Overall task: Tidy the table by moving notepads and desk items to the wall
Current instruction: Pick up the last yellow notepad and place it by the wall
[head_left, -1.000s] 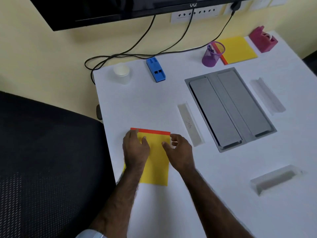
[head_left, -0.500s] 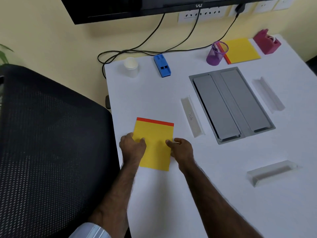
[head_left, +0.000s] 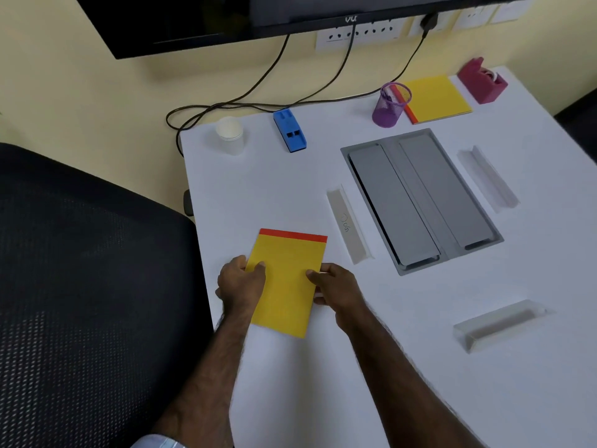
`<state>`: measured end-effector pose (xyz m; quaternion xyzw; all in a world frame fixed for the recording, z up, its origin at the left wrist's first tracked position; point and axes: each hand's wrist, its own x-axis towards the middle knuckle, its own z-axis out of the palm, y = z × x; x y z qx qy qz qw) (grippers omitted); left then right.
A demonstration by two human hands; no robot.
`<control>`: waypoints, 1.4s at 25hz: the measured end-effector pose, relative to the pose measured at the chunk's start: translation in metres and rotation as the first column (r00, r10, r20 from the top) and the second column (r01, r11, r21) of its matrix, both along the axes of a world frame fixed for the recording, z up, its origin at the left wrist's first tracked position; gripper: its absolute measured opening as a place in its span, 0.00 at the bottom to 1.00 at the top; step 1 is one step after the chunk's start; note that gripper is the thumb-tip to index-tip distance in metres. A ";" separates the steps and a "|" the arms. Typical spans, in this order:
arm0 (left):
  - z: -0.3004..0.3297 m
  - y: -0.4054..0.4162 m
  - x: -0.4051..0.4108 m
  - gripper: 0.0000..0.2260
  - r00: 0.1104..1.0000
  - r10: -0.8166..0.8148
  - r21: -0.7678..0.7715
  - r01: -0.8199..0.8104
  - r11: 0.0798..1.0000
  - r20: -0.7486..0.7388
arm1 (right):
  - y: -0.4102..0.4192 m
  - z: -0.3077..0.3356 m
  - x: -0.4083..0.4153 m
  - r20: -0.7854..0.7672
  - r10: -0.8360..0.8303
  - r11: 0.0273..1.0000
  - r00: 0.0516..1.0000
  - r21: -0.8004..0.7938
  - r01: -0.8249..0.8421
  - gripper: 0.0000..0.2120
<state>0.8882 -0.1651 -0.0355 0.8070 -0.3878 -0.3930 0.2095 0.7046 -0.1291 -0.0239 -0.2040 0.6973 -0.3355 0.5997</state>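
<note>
Notepad (head_left: 290, 279): near worktop (head_left: 403, 367) front edge, far from wall; left hand (head_left: 240, 282) and right hand (head_left: 336, 286) pinch its sides. At wall already: second pad (head_left: 439, 98), pen cup (head_left: 389, 105), tape dispenser (head_left: 481, 80), stapler (head_left: 289, 130). Left: this notepad, probably the clear holders.

Soft even light, wide-angle edge distortion.

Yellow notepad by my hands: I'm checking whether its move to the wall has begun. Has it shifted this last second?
Yes, slightly: the yellow notepad has edged right, toward the clear name strip, not wallward. Left hand and right hand grip its sides.
</note>
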 end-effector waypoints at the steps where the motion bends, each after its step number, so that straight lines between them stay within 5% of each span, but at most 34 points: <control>1: -0.001 -0.002 -0.002 0.21 1.000 -0.003 0.008 0.003 1.000 -0.006 | -0.002 0.006 -0.001 0.026 -0.016 1.000 1.000 -0.010 0.016 0.08; 10: 0.022 -0.057 -0.053 0.29 0.999 0.042 -0.215 -0.038 0.976 0.014 | -0.061 0.060 -0.046 0.184 -0.292 0.935 0.939 -0.152 0.321 0.13; 16: 0.034 -0.117 -0.110 0.27 0.937 0.021 -0.264 -0.119 0.957 -0.349 | -0.137 0.064 -0.100 0.207 -0.361 0.890 0.909 -0.215 0.402 0.12; 19: 0.032 -0.155 -0.136 0.10 0.891 -0.066 -0.249 -0.053 0.967 -0.448 | -0.182 0.053 -0.123 0.288 -0.434 0.851 0.853 -0.180 0.494 0.12; 24: 0.028 -0.226 -0.174 0.18 0.934 -0.169 -0.287 0.076 0.955 -0.315 | -0.260 0.021 -0.148 0.306 -0.492 0.830 0.815 -0.119 0.545 0.11; 35: -0.034 -0.297 -0.187 0.03 0.948 -0.279 -0.387 0.201 0.900 -0.157 | -0.344 -0.033 -0.154 0.320 -0.512 0.836 0.797 -0.028 0.549 0.08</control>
